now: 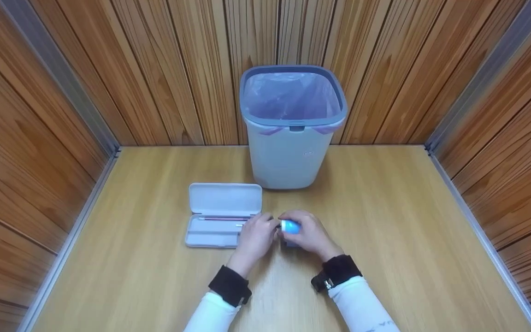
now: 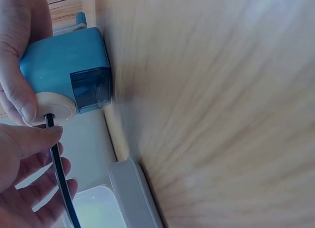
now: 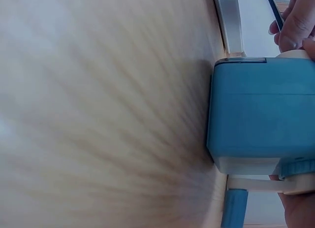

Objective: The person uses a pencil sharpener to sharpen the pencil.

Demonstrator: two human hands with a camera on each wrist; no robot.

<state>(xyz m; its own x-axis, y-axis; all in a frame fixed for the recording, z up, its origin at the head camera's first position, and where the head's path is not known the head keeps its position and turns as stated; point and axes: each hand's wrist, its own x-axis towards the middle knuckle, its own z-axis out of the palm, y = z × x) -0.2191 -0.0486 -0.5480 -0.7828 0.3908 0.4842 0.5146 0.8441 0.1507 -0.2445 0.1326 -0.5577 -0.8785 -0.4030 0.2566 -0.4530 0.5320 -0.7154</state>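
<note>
My left hand (image 1: pixel 255 236) pinches a dark pencil (image 2: pixel 60 171) between thumb and fingers. The pencil's front end sits in the hole of a blue crank pencil sharpener (image 2: pixel 61 58); its tip is hidden inside. Around the sharpener's top and sides, my right hand (image 1: pixel 310 234) grips it on the table. A blue-tipped crank handle (image 3: pixel 234 207) shows at the sharpener's back in the right wrist view, with no fingers on its tip. Left of it lies an opened grey pencil case (image 1: pixel 225 198), partly behind my left hand. A thin reddish pencil (image 1: pixel 223 218) rests inside the case.
A white bin (image 1: pixel 288 159) with a grey rim and a plastic liner stands behind the hands, near the back wall. Wood-panelled walls (image 1: pixel 30 138) enclose the light wooden table (image 1: pixel 413 240) at the back and both sides.
</note>
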